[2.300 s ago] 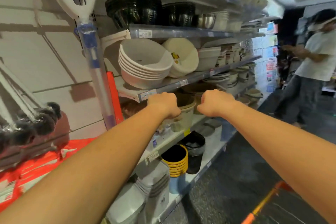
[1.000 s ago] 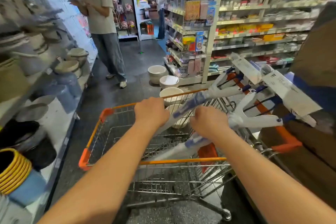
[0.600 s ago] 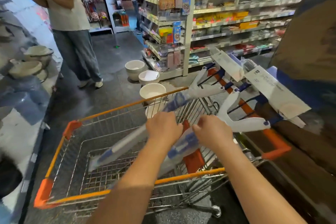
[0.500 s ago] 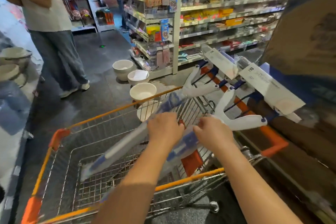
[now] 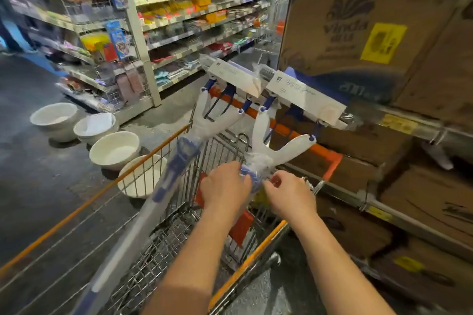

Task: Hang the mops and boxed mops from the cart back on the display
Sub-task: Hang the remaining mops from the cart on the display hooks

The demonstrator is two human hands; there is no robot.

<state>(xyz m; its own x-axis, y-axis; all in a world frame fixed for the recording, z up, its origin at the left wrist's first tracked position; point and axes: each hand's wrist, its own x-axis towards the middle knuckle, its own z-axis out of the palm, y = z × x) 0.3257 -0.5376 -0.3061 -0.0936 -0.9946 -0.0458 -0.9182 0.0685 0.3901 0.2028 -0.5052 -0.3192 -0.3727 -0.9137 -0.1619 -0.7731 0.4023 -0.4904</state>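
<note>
Two white-and-blue mops wrapped in clear plastic lie slanted in the orange-rimmed wire cart, their heads sticking out over its far end. The left mop lies untouched along the cart's left side. My left hand grips the blue collar of the right mop just below its white Y-shaped yoke. My right hand is beside it with the fingers curled at the plastic wrap on the same handle. Both mop heads carry white cardboard sleeves.
Several white bowls stand on the dark floor left of the cart. Stocked shelving runs behind them. Large cardboard boxes on metal racking fill the right side, close to the cart's far end.
I turned from the display shelves to the cart. Both hands came down onto the right mop's handle and slid up it toward the yoke; the view swung further right.
</note>
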